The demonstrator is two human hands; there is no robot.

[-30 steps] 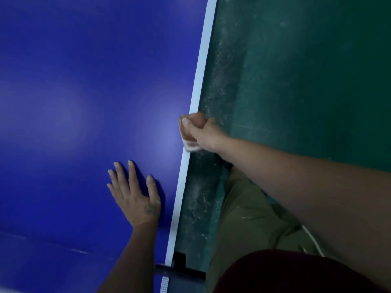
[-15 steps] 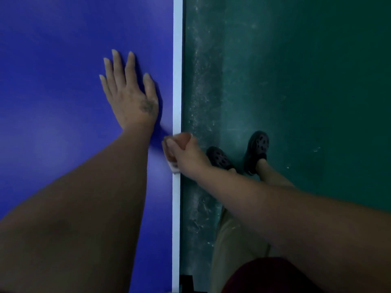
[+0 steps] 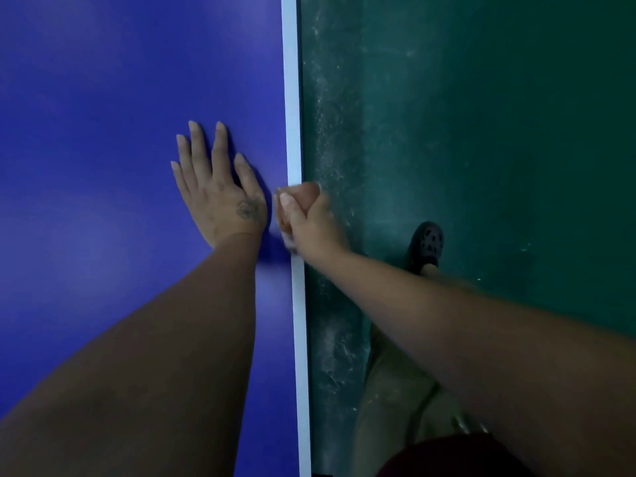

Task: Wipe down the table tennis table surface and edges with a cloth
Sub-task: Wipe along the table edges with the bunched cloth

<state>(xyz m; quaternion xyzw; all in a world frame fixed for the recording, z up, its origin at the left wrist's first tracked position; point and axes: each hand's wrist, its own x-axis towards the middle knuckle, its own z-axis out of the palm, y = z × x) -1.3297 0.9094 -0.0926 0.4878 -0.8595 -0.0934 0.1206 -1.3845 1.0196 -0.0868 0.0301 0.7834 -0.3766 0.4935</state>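
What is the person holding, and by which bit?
The right hand grips a cloth, bunched up in its fist, at the table's white edge. The left hand holds nothing; it lies flat on the blue tabletop.

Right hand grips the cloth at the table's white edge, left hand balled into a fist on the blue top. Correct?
Not the fist: the head view shows the left hand lying flat, fingers straight, on the blue top. The right hand does grip the cloth at the white edge.
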